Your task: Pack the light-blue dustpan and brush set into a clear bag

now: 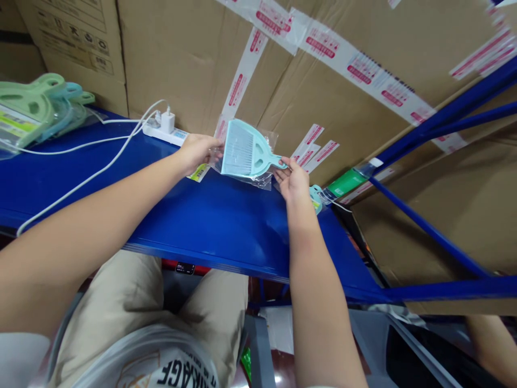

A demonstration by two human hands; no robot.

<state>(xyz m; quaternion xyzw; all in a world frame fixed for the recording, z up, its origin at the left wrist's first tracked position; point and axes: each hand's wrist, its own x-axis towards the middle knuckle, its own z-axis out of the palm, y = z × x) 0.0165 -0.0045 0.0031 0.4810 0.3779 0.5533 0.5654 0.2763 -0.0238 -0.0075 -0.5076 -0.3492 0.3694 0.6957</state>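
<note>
A light blue dustpan (pixel 260 153) with a small brush set in it is held up over the blue shelf, inside a clear plastic bag (pixel 264 182). My left hand (pixel 200 153) pinches the bag's edge by the pan's wide end. At the other end, my right hand (pixel 291 178) has its thumb and fingers on the handle. Below my left hand a yellow-green label (pixel 198 172) shows, partly covered. Just past my right hand lies another light blue handle (pixel 315 198), mostly hidden by my wrist.
Bagged green and blue dustpans (pixel 44 105) are stacked at the left. A white power strip (pixel 165 133) with plugs and trailing cables lies behind my left arm. Large taped cartons (pixel 194 59) wall the back. A green-labelled bottle (pixel 349 180) lies right, near blue rack bars (pixel 432 229).
</note>
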